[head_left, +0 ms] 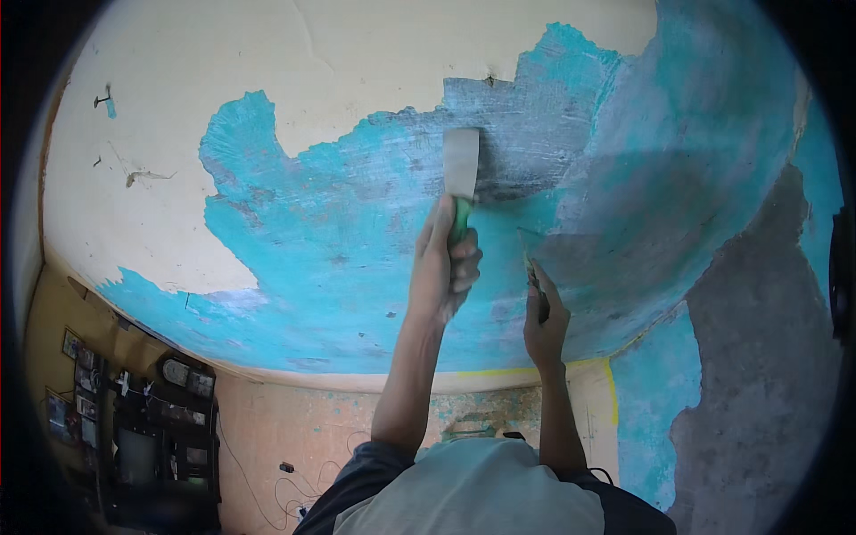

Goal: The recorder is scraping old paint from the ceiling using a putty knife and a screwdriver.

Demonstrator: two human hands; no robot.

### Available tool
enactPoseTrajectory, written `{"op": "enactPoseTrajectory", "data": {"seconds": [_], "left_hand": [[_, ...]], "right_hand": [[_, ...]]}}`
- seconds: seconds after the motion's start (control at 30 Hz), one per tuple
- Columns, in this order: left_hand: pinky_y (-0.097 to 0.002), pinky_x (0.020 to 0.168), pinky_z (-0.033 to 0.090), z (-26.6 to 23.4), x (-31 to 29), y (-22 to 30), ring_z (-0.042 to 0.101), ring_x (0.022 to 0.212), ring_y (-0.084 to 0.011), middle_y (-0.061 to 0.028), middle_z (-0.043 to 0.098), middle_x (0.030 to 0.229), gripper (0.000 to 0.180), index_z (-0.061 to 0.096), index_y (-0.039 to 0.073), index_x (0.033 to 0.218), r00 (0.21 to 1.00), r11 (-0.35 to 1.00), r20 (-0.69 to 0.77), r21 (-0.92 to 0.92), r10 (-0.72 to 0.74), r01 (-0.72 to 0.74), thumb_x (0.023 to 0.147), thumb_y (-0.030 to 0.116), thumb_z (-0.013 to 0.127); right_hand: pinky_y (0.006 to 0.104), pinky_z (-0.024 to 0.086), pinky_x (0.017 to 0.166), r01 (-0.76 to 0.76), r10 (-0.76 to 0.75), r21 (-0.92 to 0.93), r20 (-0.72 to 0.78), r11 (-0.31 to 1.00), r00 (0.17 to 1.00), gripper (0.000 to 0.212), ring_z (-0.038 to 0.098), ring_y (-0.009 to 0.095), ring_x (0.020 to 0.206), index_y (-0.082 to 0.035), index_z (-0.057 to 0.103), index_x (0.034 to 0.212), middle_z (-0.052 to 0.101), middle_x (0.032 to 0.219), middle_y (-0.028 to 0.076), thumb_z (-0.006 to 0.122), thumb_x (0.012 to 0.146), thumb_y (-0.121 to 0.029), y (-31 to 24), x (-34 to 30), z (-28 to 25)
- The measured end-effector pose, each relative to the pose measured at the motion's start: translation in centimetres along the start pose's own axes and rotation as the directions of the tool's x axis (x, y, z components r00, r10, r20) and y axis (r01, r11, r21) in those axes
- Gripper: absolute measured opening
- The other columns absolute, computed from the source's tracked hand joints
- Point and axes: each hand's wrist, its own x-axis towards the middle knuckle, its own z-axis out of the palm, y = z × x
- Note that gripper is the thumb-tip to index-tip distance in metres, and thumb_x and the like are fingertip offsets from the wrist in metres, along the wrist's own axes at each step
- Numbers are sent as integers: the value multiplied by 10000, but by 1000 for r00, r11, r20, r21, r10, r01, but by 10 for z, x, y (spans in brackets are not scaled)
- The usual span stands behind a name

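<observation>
My left hand is closed round the green handle of a putty knife, its broad metal blade pointing up against the scraped wall. Bare turquoise and grey patches spread around the blade, below a ragged edge of cream paint. Lower and to the right, my right hand grips a slim scraper seen nearly edge-on. Its thin end points up near the wall; whether it touches cannot be made out.
Cream paint still covers the upper left wall, where a hook sticks out. Dark shelving with framed pictures stands at the lower left. Cables and flakes lie on the floor. A grey bare patch marks the right wall.
</observation>
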Motion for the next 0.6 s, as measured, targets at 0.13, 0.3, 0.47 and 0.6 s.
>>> {"op": "enactPoseTrajectory", "data": {"seconds": [0.13,0.3,0.47,0.6], "left_hand": [[-177,343,142,18,13,35,245,458,10,94,369,646,267,535,199,1076,992,993,69,38,107,-110,1098,463,505],[-174,348,126,13,1,10,240,463,4,87,357,655,254,538,196,1109,999,999,9,-22,37,-37,1105,447,496],[-180,340,124,27,4,33,244,459,5,85,372,661,265,551,173,1165,996,998,77,-33,55,-52,1116,424,477],[-180,336,131,19,1,19,246,456,3,85,370,662,272,556,165,1176,995,996,49,16,87,-88,1119,417,472]], "right_hand": [[252,298,505,-30,30,7,16,1000,999,429,353,55,549,-89,602,1456,707,844,51,579,1032,-29,2,-1,1],[256,290,506,13,-13,-6,-3,1000,1000,424,343,59,558,-96,606,1455,690,809,51,573,1037,-34,4,0,0],[254,292,508,0,0,-24,7,1000,1000,423,347,56,570,-95,603,1459,652,774,35,567,1041,-38,6,0,3],[255,300,508,82,-80,36,-51,996,995,427,347,59,565,-94,597,1465,664,789,36,562,1043,-39,9,1,8]]}}
